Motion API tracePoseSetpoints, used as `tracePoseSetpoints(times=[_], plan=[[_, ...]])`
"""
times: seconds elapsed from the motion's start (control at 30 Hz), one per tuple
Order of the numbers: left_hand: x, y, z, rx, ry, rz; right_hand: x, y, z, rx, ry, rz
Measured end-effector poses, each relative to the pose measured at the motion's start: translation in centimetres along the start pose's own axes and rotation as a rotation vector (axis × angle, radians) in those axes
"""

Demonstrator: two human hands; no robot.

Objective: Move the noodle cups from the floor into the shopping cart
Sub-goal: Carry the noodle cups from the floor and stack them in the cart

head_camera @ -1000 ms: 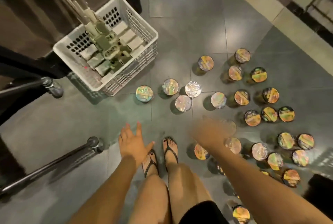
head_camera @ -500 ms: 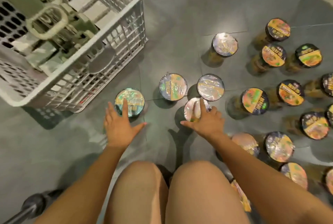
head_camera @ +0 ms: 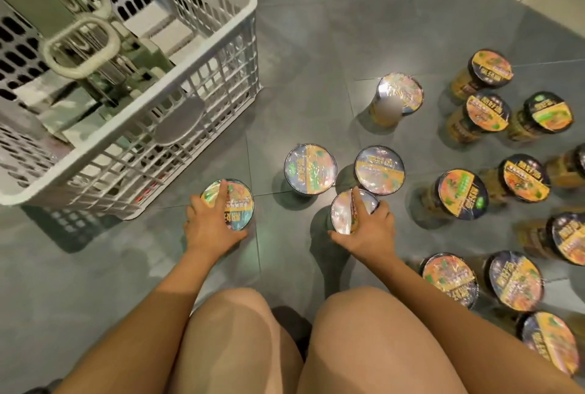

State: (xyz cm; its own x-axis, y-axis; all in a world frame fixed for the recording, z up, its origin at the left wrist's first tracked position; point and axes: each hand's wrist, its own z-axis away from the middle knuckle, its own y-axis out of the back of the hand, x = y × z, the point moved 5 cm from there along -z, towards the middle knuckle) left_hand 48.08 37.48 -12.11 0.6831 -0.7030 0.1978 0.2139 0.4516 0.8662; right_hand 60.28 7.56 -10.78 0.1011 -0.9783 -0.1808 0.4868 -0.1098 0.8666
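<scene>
Both hands have closed onto lids since 0.5 s ago: your left hand (head_camera: 210,229) now clasps the green-lidded cup (head_camera: 235,203) beside the shopping cart (head_camera: 202,146), and your right hand (head_camera: 368,232) clasps the silvery-lidded cup (head_camera: 343,213). Both cups stand on the grey tile floor (head_camera: 316,29), not yet lifted; 2 grasps look ready for transfer. Lids are round, glossy film, probably slippery. Cart walls are white plastic lattice.
</scene>
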Motion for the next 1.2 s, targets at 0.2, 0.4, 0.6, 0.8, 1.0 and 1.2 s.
tracePoseSetpoints(times=[0.2,0.4,0.6,0.8,1.0,1.2], plan=[[0.6,-0.6,-0.4,-0.018,-0.04,-0.036,0.7,0.4,-0.3,-0.017,0.048,0.076],[0.9,3.1,2.3,0.05,-0.016,0.036,0.5,3.7,2.7,-0.042,0.047,0.096],[1.9,15.1,12.1,0.01,0.028,0.064,-2.7,15.5,10.9,-0.1,0.053,0.13],[3.6,30.2,23.8,-0.06,0.092,0.061,-7.5,30.3,20.6,-0.096,0.04,0.146],[5.2,41.6,35.5,-0.08,0.136,0.082,-11.5,41.3,30.5,-0.137,0.118,0.138],[4.0,45.5,43.7,-0.059,0.188,0.104,-13.7,44.7,37.9,-0.182,0.212,0.218]])
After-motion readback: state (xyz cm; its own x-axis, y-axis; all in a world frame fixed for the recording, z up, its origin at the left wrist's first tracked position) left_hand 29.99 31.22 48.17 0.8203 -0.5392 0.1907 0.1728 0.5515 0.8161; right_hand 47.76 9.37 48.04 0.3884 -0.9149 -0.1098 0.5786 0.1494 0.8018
